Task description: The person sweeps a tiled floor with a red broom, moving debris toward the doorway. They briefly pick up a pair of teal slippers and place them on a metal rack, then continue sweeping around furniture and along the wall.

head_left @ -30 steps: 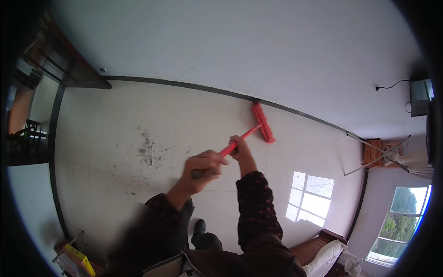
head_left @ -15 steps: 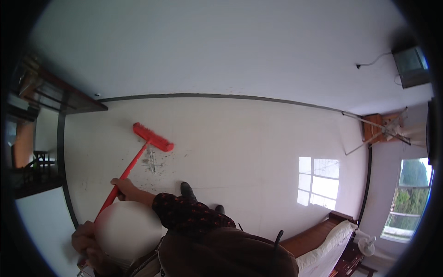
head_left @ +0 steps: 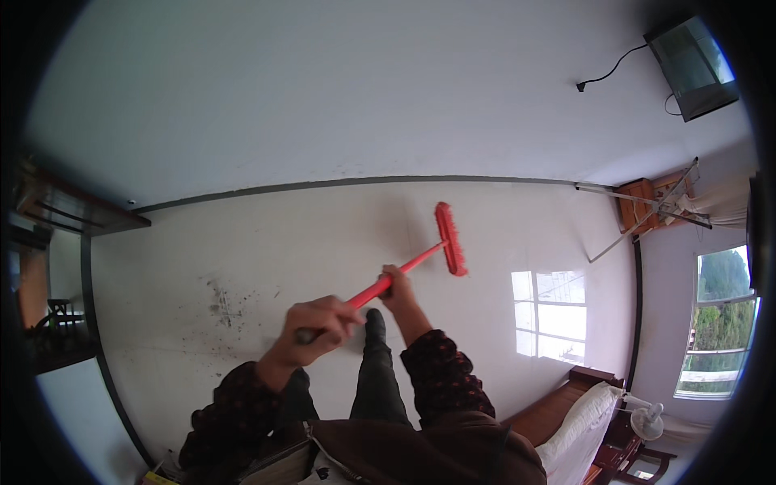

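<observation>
A red broom (head_left: 450,240) reaches out in front of me, its bristled head off to the right and its handle slanting back toward my body. Near the top end of the handle, my left hand (head_left: 323,325) is wrapped round it, the dark tip poking out beside the fingers. Farther down, my right hand (head_left: 396,289) grips the same handle. The broom head seems slightly raised from the pale floor (head_left: 477,323), though I cannot tell for sure. Dark scattered dirt (head_left: 225,305) lies on the floor to the left of my hands.
A bed (head_left: 578,424) with a wooden frame stands at the lower right, a white fan (head_left: 647,420) beside it. A folding metal rack (head_left: 638,214) leans by a wooden cabinet (head_left: 634,206) at far right. A wooden piece of furniture (head_left: 77,206) juts in at far left.
The broom has swung from the left, beside the dirt, over to the right. Both hands have moved right with it, and my left hand now shows fully in front of me.
</observation>
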Tool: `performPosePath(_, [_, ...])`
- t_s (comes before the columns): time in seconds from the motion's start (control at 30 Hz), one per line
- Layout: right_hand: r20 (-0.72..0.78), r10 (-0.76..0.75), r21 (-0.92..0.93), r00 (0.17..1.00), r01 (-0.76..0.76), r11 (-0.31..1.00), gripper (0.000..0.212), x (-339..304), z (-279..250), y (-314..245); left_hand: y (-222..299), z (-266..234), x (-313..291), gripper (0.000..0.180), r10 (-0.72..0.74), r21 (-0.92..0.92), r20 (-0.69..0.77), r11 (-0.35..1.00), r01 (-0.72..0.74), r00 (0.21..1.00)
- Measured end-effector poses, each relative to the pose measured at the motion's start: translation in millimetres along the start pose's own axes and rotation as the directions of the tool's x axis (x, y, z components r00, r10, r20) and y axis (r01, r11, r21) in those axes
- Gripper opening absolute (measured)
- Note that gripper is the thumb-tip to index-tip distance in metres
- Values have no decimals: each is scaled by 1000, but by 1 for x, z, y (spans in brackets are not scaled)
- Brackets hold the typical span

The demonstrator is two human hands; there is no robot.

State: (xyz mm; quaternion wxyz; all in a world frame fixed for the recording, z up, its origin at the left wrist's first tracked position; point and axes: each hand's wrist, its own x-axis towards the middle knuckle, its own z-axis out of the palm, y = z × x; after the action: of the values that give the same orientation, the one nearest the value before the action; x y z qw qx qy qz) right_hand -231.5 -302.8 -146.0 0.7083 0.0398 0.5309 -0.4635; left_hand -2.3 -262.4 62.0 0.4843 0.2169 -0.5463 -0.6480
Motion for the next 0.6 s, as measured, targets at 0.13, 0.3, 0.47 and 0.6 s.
performPosePath(0.13, [-34, -3, -36, 999, 2, 999, 22, 72, -31, -98, -80, 31, 77, 13, -32, -34, -130, 999, 27, 991])
performPosePath(0.3, [13, 163, -270, 986, -154, 951, 24, 105, 6, -24, -74, 26, 38, 21, 1, 236, -463, 964, 122, 886])
performPosePath(0.47, [163, 503, -256, 849, -456, 852, 24, -29, 100, 116, 70, 81, -41, 47, 91, 520, -669, 766, 378, 738])
performPosePath(0.6, [332, 656, -337, 678, -564, 754, 24, -77, 138, 121, 111, 120, -23, 47, 155, 659, -552, 682, 316, 819])
